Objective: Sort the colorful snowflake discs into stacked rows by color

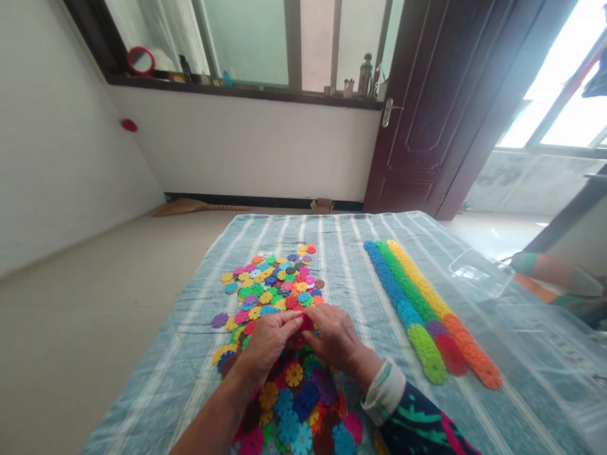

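Note:
My left hand (268, 341) and my right hand (336, 335) meet over a pile of loose flower-edged plastic discs (294, 375) in many colours. Thumbs and fingers of both pinch a red plastic disc (306, 323); whether it is one disc or a few is partly hidden by the fingers. To the right lie three long rows of overlapping discs. The left row (386, 278) runs from blue to lime green, the middle row (403, 278) from green through purple to red, and the right row (422, 284) from yellow to orange.
A striped blue-grey cloth (341, 265) covers the table or bed. On its right side sit a small clear plastic box (488, 287) and a larger clear container (535, 328). Beyond the far edge are a broom (190, 206), a small cardboard box (322, 205) and a dark red door (427, 107).

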Tool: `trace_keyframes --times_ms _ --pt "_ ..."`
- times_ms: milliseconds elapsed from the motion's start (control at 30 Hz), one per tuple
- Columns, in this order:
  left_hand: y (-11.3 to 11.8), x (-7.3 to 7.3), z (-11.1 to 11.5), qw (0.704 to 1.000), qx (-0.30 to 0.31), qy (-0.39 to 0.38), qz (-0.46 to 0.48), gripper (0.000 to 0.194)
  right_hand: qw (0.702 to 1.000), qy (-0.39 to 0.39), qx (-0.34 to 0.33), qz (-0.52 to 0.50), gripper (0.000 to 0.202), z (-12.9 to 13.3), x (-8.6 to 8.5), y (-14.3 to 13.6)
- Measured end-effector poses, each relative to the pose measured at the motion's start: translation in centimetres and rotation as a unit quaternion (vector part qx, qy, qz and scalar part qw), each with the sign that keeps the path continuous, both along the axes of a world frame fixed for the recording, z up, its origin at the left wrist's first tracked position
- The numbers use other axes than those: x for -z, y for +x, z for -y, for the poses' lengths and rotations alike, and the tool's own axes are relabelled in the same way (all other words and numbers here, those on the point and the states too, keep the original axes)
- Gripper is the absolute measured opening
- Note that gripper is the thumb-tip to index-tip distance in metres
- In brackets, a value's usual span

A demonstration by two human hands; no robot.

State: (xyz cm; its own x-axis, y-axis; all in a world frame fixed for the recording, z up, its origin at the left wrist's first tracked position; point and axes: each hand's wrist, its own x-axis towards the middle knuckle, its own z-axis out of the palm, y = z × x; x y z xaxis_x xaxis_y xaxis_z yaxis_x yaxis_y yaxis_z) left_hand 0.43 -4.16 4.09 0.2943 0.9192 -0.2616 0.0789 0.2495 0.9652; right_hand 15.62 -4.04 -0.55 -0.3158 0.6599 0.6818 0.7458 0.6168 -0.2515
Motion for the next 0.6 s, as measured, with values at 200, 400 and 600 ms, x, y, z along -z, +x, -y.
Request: trace_keyframes --times_ms 200,400,600 --pt "-0.3 -0.3 -0.4 0.997 -0.012 0.045 -0.057 0.038 0.998 -0.049 0.027 0.034 0.009 0.1 -1.4 0.0" --pt "-3.5 -0.3 -2.6 0.946 -0.187 0.189 -0.187 0.033 0.957 -0.241 0.115 0.115 0.011 -4.9 -5.4 5.2" --pt "-8.0 1.4 -4.7 0.856 -0.326 0.24 -0.321 0.026 0.929 -0.281 0.201 0.131 0.016 -13.1 -6.1 12.9"
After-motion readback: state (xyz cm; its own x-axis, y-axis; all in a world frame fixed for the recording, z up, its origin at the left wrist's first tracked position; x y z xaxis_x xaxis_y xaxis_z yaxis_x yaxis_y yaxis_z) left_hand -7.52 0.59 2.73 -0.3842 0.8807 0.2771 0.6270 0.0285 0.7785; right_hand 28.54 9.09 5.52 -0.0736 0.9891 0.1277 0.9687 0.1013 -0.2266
